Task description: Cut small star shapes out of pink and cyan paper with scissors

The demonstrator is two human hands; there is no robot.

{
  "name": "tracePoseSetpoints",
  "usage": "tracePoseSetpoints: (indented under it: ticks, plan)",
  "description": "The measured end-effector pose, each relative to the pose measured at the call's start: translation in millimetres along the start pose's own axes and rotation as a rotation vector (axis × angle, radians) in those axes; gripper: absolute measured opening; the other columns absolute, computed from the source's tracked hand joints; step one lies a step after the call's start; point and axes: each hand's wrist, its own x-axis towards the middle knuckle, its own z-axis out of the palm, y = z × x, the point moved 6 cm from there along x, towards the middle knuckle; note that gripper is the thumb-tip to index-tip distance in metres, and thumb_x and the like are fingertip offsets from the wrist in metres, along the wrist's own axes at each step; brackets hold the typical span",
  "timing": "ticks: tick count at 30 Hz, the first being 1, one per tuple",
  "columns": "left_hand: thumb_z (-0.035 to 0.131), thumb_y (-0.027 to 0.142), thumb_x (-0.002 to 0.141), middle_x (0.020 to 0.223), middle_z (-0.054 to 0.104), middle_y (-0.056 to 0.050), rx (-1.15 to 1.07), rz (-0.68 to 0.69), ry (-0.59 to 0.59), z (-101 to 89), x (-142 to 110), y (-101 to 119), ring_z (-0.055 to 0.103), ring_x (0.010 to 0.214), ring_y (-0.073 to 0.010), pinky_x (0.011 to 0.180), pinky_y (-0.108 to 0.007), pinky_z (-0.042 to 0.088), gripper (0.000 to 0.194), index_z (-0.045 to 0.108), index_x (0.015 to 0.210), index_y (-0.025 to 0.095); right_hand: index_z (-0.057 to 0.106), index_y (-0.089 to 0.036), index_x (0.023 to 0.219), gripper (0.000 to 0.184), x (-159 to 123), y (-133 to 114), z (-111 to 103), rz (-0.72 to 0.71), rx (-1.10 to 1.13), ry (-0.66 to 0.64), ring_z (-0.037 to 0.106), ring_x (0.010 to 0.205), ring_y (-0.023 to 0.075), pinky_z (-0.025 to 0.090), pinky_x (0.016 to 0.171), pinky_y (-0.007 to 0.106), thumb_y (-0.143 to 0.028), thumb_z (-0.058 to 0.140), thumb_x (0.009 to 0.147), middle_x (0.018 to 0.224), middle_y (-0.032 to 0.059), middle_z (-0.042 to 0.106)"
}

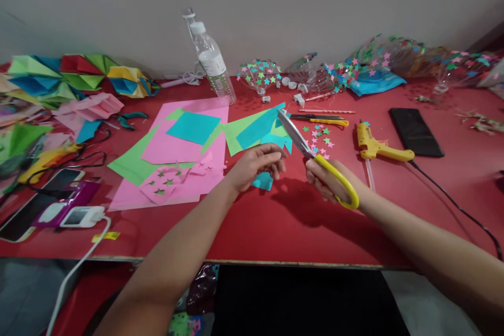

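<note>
My right hand (pixel 325 178) grips yellow-handled scissors (pixel 334 178), their metal blades pointing up and to the left over the table. To its left, my left hand (pixel 262 164) has its fingers curled in with the thumb against them; anything between them is too small or hidden to make out. Partly under that hand is a small blue paper piece (pixel 263 181). Cut blue paper (pixel 260 127) and a green sheet (pixel 235 142) lie just beyond the hands. Small paper stars (pixel 321 139) in pink, green and blue are scattered near the scissors.
A yellow glue gun (pixel 384 149) and black phone (pixel 416 131) lie at right, the gun's cord trailing to the edge. A yellow cutter (pixel 326 118) lies ahead. Pink sheets (pixel 165 142) spread left; plastic bottles (pixel 212 60) stand behind. Star-covered clear plastic pieces (pixel 260 74) line the wall.
</note>
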Motion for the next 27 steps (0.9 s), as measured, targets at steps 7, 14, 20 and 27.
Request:
tracePoseSetpoints:
  ticks: [7,14,20,27]
  plan:
    - [0.068,0.041,0.076,0.055,0.059,0.0,-0.143,0.255,0.397,-26.5,-3,14,0.052,0.048,-0.0074,0.045,-0.02,0.04,0.027,0.066,0.07,0.014,0.049,-0.019,0.066,0.05,-2,8,10,0.059,-0.075,-0.093,0.038,0.03,0.0066,0.03,0.03,0.019,-0.065,0.064,0.075,0.041,-0.0084,0.039]
    - [0.066,0.026,0.074,0.054,0.061,0.0,-0.145,0.37,0.51,-38.7,-6,22,0.053,0.047,-0.0072,0.046,-0.02,0.042,0.015,0.066,0.063,0.015,0.048,-0.019,0.067,0.05,-1,9,9,0.041,-0.127,-0.109,0.039,0.031,0.0072,0.031,0.032,0.019,-0.066,0.059,0.079,0.04,-0.008,0.039]
    - [0.067,0.029,0.075,0.057,0.063,0.0,0.007,0.431,0.508,-39.0,-8,26,0.057,0.05,-0.009,0.05,-0.022,0.045,0.018,0.064,0.062,0.016,0.048,-0.019,0.067,0.05,-3,4,9,0.012,-0.207,-0.159,0.04,0.031,0.0063,0.032,0.033,0.018,-0.065,0.058,0.081,0.04,-0.0086,0.037]
    - [0.065,0.026,0.074,0.055,0.061,0.001,0.077,0.484,0.535,-40.1,-13,31,0.056,0.05,-0.0093,0.05,-0.023,0.045,0.018,0.063,0.059,0.016,0.049,-0.019,0.068,0.049,-4,2,8,-0.004,-0.217,-0.171,0.04,0.032,0.006,0.033,0.033,0.018,-0.064,0.057,0.084,0.042,-0.008,0.039]
